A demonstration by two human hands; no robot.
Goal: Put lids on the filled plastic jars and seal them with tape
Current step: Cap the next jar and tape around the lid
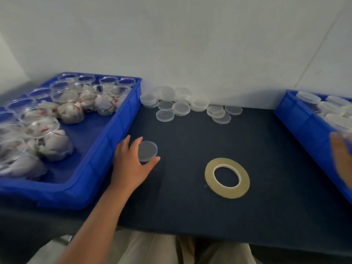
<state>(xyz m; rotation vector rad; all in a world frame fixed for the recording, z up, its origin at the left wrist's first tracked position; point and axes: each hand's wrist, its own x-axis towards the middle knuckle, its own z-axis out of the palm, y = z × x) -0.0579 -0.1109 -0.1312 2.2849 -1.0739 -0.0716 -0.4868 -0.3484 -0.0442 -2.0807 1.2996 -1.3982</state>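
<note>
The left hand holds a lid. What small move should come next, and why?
Probably carry the lid in the left hand leftward onto an open filled jar in the blue tray: the hand grips it beside the tray, and that jar has no lid.

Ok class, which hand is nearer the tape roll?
Left. The left hand, gripping a lid, is left of the tape roll; the right hand is farther, at the right tray.
</note>
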